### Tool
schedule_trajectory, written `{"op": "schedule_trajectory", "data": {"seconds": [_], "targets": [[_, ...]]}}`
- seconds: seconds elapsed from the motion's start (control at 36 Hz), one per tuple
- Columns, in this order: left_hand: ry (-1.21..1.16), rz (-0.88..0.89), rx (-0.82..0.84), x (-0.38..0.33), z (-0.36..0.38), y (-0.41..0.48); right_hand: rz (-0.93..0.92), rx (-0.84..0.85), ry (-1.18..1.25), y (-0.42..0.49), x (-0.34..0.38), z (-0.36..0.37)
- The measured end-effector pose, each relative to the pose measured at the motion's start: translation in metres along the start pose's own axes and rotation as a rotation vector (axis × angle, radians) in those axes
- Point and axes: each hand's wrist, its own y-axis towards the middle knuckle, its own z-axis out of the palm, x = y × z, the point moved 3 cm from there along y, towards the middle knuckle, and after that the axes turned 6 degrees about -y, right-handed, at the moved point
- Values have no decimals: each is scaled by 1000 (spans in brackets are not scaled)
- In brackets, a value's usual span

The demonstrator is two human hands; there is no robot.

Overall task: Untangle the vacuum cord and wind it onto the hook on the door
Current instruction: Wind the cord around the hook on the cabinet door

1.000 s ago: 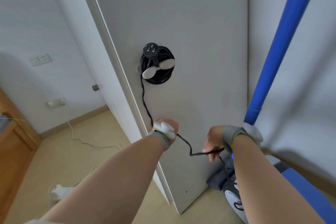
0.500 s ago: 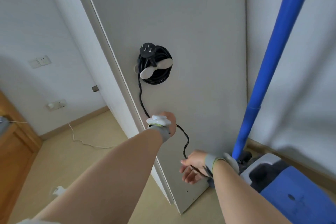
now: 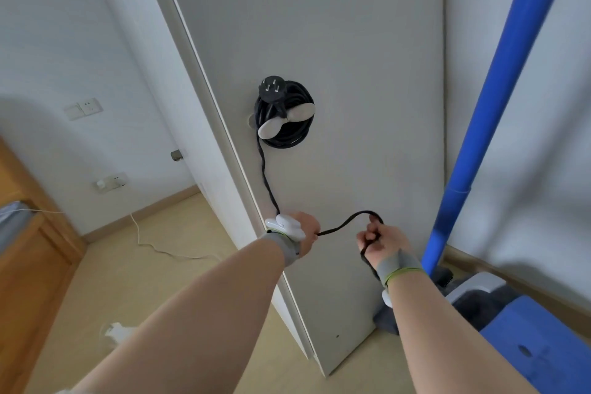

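Most of the cord (image 3: 366,212) is already wound in a black coil (image 3: 297,134) round the white winged hook (image 3: 286,120) on the door (image 3: 351,41), with the plug (image 3: 272,88) perched at the top. One strand drops almost straight down the door from that coil into the left hand (image 3: 308,229), which is closed round it, though its fingers are turned away from me. From there the slack arches across to the right hand (image 3: 380,238), whose fingers are curled tight on the cord, and the rest falls past the wrist towards the blue vacuum (image 3: 543,345) on the floor. So the hook sits directly above the left hand, and that hand is the nearer one. I'd say the slack must travel up along that line, with the right hand feeding it.
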Motion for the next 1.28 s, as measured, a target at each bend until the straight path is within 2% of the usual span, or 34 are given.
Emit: {"op": "schedule_trajectory", "data": {"seconds": [0.06,0.17,0.28,0.33,0.44,0.5,0.58,0.67,0.81,0.89,1.0,1.06,1.11,1.19,1.28], "targets": [[13,7,-3,1,0,-1,-12,49,27,-3,1,5],[-17,8,98,7,9,4,-20,121,23,-8,8,5],[-6,25,72,9,13,6,0,229,-108,-12,10,4],[34,15,85,9,13,7,60,303,-302,-14,5,6],[110,15,156,12,21,14,152,480,-984,-24,-1,5],[151,16,197,15,27,16,205,536,-1242,-29,-1,3],[220,-72,250,23,37,21,240,590,-1393,-33,2,3],[271,-28,270,23,35,22,294,631,-1503,-32,1,-1],[265,51,215,12,25,19,376,622,-1563,-23,-5,-13],[277,53,231,14,26,19,321,532,-1686,-18,-10,-16],[228,57,205,14,27,22,10,161,-1764,-6,-3,-9],[181,62,159,8,24,20,-199,9,-1974,-1,1,-1],[157,38,155,4,23,20,-331,-106,-2055,2,0,2],[185,-3,200,9,26,19,-228,-85,-1943,2,-10,-3],[194,22,212,13,30,18,-34,48,-1775,-7,-20,-8]]}}
